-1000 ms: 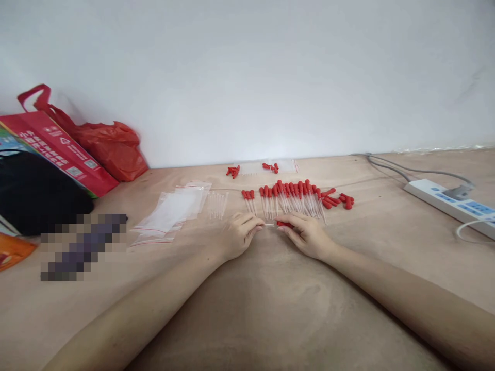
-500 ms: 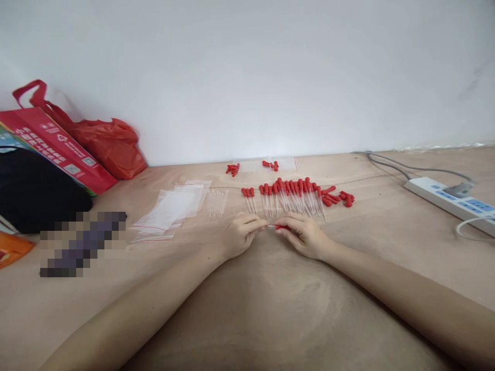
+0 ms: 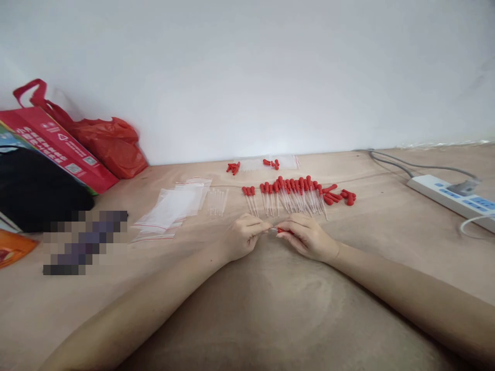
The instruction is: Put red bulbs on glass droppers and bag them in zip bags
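Observation:
Pinched in my left hand (image 3: 246, 236) is a clear dropper tube (image 3: 273, 230), most of it hidden by the fingers. My right hand (image 3: 307, 237) closes on a red rubber bulb (image 3: 281, 231) at the tube's right end; whether the bulb is fully seated I cannot tell. Just beyond my hands lies a row of droppers with red bulbs (image 3: 294, 186), their tubes pointing toward me. Loose red bulbs (image 3: 335, 197) sit at the right end of that row. Bare clear tubes (image 3: 217, 202) lie to the left of the row.
Zip bags (image 3: 170, 208) overlap at left. Near the wall are more red bulbs (image 3: 233, 168) and another zip bag (image 3: 284, 162). A power strip (image 3: 456, 193) with cables is at right. Red bags (image 3: 110, 147) and a black bag (image 3: 42, 190) stand at far left, near a blurred-out object (image 3: 87, 242).
Both hands have shifted very slightly toward me and to the right, still gripping the tube and the bulb. A little more of the clear tube shows between them.

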Demonstrator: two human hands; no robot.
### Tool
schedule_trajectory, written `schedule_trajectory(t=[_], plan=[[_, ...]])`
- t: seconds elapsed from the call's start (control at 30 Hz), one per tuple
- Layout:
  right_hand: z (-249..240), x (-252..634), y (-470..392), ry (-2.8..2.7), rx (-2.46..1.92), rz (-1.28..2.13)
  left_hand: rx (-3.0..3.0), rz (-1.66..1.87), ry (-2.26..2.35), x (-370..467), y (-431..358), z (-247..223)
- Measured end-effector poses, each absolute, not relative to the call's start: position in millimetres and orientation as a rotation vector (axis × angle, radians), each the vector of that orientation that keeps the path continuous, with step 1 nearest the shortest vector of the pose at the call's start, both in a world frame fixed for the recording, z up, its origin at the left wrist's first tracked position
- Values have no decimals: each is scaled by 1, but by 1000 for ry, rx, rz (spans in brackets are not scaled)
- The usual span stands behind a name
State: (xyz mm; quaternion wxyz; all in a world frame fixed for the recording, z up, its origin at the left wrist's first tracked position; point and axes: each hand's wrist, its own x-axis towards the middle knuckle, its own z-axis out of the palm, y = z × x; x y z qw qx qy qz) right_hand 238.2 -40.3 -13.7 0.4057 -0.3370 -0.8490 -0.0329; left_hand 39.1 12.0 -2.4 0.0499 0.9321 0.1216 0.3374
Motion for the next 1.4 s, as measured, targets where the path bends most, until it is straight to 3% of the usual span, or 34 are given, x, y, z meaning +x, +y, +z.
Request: schedule_trajectory(t=[0.23,0.73,0.97,1.23,1.4], plan=[[-10,238,-39,-2252,-900,-266,2953,1022,466,39,5,-3],[-13,236,-34,-2322,-1008,-131,3030,983,524,44,3,-6],[8,260,-24,-2296,-1009,77,2957,897,695,43,7,3],[13,352,11,-1604,-1760,-145,2489,881,1182,42,26,14],[-4,400,23,-1797,-2017,-196,2213,581,1523,57,67,24]])
